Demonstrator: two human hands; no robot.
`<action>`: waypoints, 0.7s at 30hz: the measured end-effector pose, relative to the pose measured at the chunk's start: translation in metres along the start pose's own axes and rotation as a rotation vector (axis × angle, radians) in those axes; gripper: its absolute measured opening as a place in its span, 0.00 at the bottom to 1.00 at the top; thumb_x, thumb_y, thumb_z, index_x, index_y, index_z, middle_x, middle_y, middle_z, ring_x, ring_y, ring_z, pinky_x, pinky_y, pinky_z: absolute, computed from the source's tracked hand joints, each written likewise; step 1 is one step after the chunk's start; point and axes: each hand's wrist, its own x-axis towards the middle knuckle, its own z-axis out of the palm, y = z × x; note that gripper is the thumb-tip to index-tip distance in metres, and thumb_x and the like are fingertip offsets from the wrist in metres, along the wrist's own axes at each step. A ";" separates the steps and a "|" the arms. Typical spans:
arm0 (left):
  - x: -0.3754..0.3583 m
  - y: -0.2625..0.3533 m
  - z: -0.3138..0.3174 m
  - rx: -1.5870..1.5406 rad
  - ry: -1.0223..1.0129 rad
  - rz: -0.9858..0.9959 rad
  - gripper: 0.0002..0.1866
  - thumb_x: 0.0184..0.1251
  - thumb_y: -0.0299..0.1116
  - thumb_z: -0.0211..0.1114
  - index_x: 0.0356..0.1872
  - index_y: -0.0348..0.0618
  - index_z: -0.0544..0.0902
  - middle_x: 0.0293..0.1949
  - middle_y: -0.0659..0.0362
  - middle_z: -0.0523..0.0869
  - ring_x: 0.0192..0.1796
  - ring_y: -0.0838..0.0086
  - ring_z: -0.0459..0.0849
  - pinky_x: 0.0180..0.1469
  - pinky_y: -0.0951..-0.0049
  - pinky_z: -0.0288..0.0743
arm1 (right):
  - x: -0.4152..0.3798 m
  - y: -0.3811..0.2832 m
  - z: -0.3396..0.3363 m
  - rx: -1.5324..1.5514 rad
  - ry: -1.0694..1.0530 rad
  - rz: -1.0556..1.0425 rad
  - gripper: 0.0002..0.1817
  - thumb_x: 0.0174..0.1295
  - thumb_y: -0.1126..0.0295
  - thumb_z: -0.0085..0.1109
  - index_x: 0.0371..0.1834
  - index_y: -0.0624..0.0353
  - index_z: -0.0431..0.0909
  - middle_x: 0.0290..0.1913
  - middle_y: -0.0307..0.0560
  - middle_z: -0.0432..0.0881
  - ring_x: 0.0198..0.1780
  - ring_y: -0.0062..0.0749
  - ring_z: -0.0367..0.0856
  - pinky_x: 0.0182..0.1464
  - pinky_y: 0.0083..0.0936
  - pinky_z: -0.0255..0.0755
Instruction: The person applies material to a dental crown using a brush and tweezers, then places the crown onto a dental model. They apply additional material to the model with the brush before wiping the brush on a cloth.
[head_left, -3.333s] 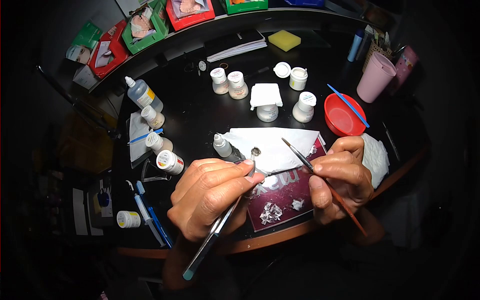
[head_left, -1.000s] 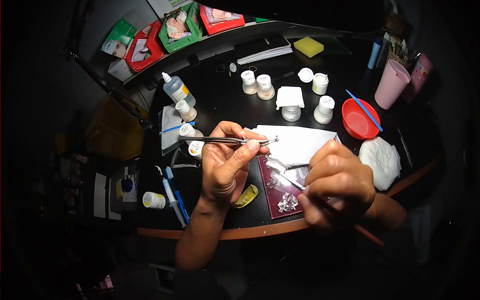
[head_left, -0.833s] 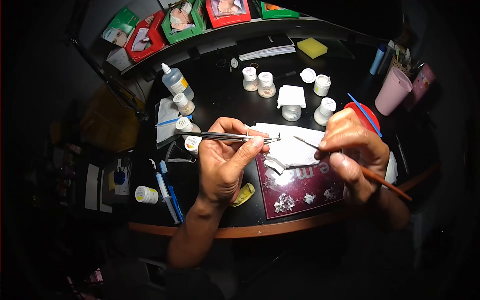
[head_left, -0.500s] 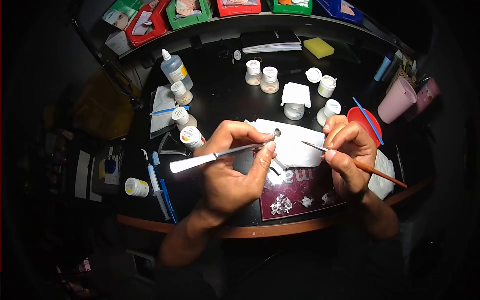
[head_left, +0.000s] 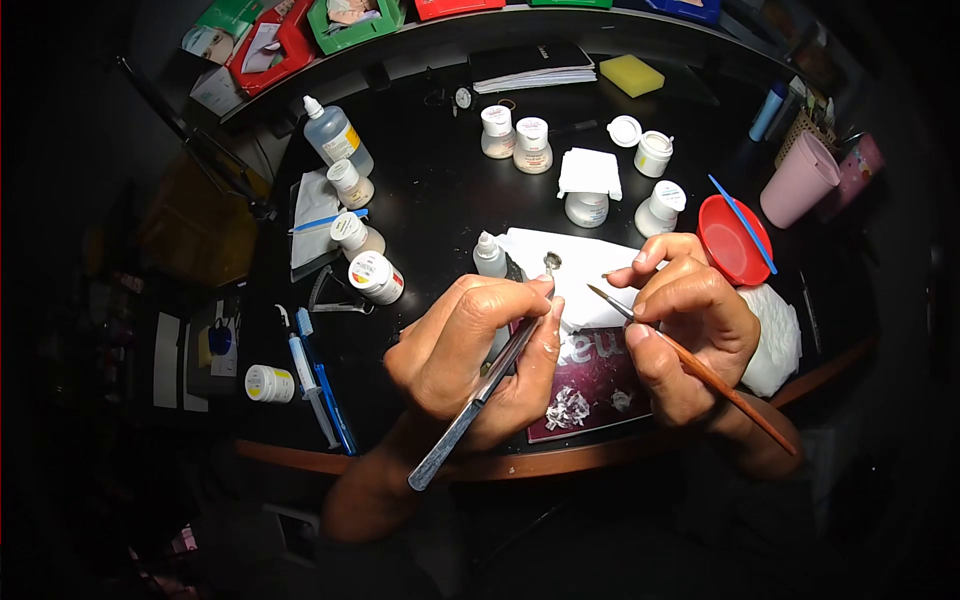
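My left hand (head_left: 485, 350) is closed on a slim metal tool (head_left: 468, 412), whose handle slants down to the left. A small dark metallic piece (head_left: 552, 260) shows at the tool's upper end, above the fingertips. In my right hand (head_left: 690, 330) is a fine brush (head_left: 715, 380) with a brown handle, its dark pointed tip directed left toward the small piece but apart from it. Beneath both hands lie white paper (head_left: 575, 252) and a maroon plate (head_left: 590, 425) with crumpled white bits on it.
White-capped jars (head_left: 532, 146) stand behind the hands and at the left, near a dropper bottle (head_left: 490, 255). A red bowl (head_left: 735, 240) with a blue stick across it, a white cloth (head_left: 772, 340) and a pink cup (head_left: 800, 180) are at the right. Coloured bins line the back shelf.
My left hand has turned, swinging the tool's handle down from nearly level to steep. My right hand has shifted slightly left, and the brush slants more steeply. The view has shifted slightly.
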 end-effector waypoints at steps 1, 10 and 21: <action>0.000 -0.001 0.000 -0.001 -0.001 0.001 0.14 0.56 0.13 0.76 0.41 0.34 0.83 0.34 0.50 0.91 0.33 0.65 0.93 0.34 0.71 0.86 | 0.000 0.001 0.000 0.005 -0.003 0.008 0.08 0.50 0.81 0.65 0.35 0.62 0.81 0.31 0.43 0.83 0.47 0.37 0.80 0.58 0.35 0.73; 0.000 0.001 -0.001 0.000 -0.012 0.006 0.15 0.56 0.13 0.77 0.42 0.34 0.83 0.33 0.49 0.90 0.33 0.66 0.93 0.34 0.71 0.86 | -0.002 0.004 -0.004 0.001 -0.023 0.015 0.09 0.50 0.82 0.65 0.36 0.63 0.81 0.33 0.44 0.83 0.50 0.38 0.79 0.58 0.33 0.74; -0.005 -0.008 0.001 -0.068 0.060 -0.108 0.11 0.58 0.15 0.77 0.40 0.34 0.84 0.33 0.51 0.90 0.33 0.69 0.93 0.35 0.73 0.85 | 0.001 -0.002 -0.003 0.142 0.015 0.167 0.10 0.57 0.84 0.66 0.42 0.67 0.83 0.43 0.51 0.84 0.58 0.36 0.78 0.65 0.33 0.71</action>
